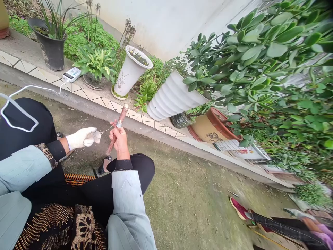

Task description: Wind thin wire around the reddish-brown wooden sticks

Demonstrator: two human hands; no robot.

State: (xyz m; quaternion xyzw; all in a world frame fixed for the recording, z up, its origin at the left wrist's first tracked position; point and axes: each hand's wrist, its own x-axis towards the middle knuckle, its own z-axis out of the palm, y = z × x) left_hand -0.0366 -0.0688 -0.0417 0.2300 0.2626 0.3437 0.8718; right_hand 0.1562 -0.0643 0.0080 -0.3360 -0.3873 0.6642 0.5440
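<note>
My right hand (119,140) is bare and wrapped round a reddish-brown stick (122,114), which is tilted with its pale cut end up. Bands of thin wire (119,123) circle the stick just above my fingers. To the left, my left hand (83,138) wears a white glove, its fingers closed on the thin strand. From there the strand runs across to the stick, and a loose length loops below the glove near the wrist. Whether the strand is metal wire or string is hard to tell.
Along a tiled ledge (100,101) stand potted plants, including a white vase-shaped pot (130,74) and a ribbed white pot (177,95). A white device (72,74) there has a white cable (33,86) running towards me. Another person's red shoe (238,208) is at the right.
</note>
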